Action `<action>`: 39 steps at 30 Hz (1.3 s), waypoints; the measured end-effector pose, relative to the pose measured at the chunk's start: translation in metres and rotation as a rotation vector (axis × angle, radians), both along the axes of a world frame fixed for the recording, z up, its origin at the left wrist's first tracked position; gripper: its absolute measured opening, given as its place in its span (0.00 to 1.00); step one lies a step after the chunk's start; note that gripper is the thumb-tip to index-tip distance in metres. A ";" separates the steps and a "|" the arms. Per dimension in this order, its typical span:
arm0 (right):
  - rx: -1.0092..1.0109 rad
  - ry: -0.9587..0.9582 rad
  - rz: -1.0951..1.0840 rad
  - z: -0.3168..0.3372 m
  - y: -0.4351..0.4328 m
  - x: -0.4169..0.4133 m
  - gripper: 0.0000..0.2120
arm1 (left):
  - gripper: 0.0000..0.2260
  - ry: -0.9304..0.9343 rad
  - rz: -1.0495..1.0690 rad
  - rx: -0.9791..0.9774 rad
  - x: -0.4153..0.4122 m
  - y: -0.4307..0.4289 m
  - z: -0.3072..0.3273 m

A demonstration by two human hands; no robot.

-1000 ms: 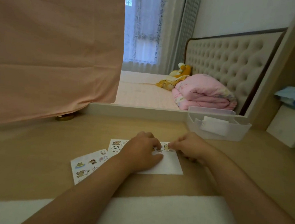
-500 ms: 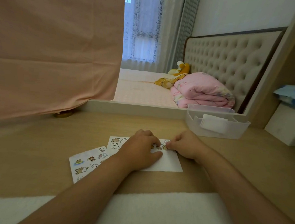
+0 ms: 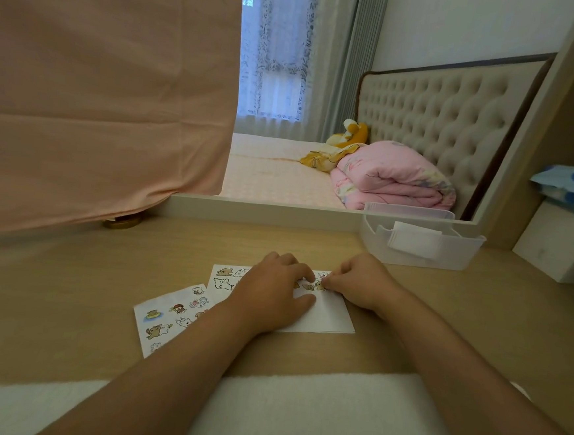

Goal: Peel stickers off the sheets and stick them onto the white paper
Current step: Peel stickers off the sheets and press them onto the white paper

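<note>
- While the person sits at the wooden desk [image 3: 67, 286], both forearms reach forward and the hands meet over the white paper [image 3: 329, 318].
- The left hand [image 3: 269, 293] lies palm down and relaxed, gripping nothing. Its thumb is flat on the white paper and its bent fingers rest on what lies under them, pinning it to the desk.
- The right hand [image 3: 359, 281] is curled tight just to the right of the left hand's fingertips. Its thumb and forefinger pinch a small brown sticker [image 3: 320, 286] at the far part of the paper.
- From where I stand I cannot tell whether that sticker is fully down on the paper or partly lifted.
- A bear sheet [image 3: 224, 277] pokes out from under the left hand on its left side, mostly covered by the knuckles and wrist.
- A second sticker sheet [image 3: 167, 317] lies left of the left forearm, nearer the person, its right edge hidden by the arm.
- Beyond the right hand stands a clear plastic bin [image 3: 461, 255] with something folded and white inside.
- Far off to the left of the left hand, a pink cloth [image 3: 99, 99] hangs down to the desk.
- Both forearms cross a white padded strip [image 3: 298, 407] at the near edge.
</note>
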State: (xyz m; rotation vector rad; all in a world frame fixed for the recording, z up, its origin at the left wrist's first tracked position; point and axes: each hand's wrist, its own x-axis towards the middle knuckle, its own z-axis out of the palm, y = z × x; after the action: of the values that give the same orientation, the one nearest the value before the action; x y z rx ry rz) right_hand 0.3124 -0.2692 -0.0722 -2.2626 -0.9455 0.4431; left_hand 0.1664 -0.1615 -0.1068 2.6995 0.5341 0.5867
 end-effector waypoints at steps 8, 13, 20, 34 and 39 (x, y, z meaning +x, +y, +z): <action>0.000 0.001 -0.008 0.002 -0.001 -0.002 0.08 | 0.14 0.080 -0.041 0.096 -0.005 -0.003 0.002; 0.030 -0.001 0.013 0.006 -0.004 -0.003 0.12 | 0.13 0.084 -0.031 0.078 -0.004 -0.005 0.003; 0.012 -0.100 0.062 0.002 -0.012 -0.002 0.16 | 0.14 0.092 -0.032 0.095 -0.004 -0.004 0.001; -0.165 -0.454 0.283 0.001 -0.027 -0.013 0.20 | 0.26 0.208 -0.026 0.220 -0.001 -0.005 -0.002; -0.235 -0.631 0.343 -0.003 -0.032 -0.019 0.19 | 0.20 0.157 0.009 0.152 -0.001 -0.001 0.006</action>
State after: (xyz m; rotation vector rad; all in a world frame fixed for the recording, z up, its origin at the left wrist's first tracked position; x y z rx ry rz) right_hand 0.2934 -0.3011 -0.0748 -2.5082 -1.6880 -0.0413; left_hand 0.1658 -0.1622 -0.1006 2.9061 0.5629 0.4365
